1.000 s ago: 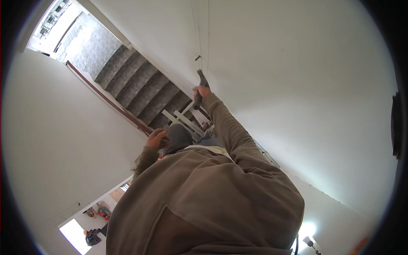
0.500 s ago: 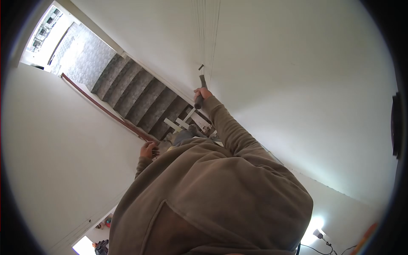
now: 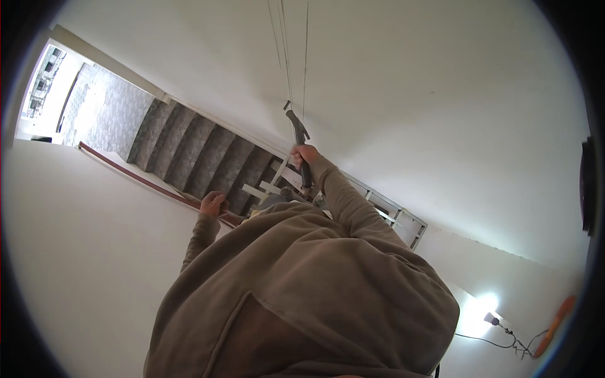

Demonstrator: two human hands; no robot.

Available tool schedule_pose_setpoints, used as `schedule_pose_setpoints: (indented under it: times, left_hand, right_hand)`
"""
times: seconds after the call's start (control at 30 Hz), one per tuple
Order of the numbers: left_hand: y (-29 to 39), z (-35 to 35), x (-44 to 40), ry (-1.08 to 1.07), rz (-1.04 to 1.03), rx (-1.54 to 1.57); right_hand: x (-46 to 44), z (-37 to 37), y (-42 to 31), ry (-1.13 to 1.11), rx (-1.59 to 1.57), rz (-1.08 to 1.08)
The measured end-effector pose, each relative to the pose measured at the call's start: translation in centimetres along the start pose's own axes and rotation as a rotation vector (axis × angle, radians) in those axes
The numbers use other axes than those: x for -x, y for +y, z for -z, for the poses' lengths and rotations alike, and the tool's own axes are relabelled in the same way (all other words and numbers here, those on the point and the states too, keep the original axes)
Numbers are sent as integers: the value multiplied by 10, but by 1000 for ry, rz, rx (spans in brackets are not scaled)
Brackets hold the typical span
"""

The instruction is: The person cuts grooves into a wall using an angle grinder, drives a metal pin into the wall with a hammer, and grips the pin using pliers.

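One hammer [image 3: 295, 122] (dark), in right hand [image 3: 306, 154]

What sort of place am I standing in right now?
It looks like an indoor stairwell, possibly one still being fitted out: grey steps lie below, a reddish-brown handrail runs alongside, and a lit lamp hangs on loose wiring.

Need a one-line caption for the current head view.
Right hand gripping a hammer close to a small dark peg on the white wall, left hand seen beside the brown handrail.
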State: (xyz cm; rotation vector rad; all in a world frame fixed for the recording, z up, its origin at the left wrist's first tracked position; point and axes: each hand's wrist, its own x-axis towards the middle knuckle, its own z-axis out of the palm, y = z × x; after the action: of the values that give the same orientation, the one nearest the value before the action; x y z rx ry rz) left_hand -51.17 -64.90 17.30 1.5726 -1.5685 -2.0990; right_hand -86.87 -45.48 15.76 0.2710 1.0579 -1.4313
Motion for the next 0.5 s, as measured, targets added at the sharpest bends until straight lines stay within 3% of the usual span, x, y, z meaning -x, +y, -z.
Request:
schedule_pose_setpoints:
  times: [0.07,0.17,0.3,0.4,0.5]
  left_hand:
    - [8,-11,-15,-69,-54,5]
    - [18,-33,-24,-71,38,-31]
    - [19,-45,-39,-142,45,-196]
    - [13,-43,-47,-172,45,-170]
    - [21,-49,-54,-164,64,-152]
  right_hand:
    - [-3,9,4,-25,31,8]
    - [-28,4,-7,-29,-102,-44]
    - [11,16,6,139,152,105]
    - [3,25,11,172,-191,13]
    - [-24,-11,22,353,-235,221]
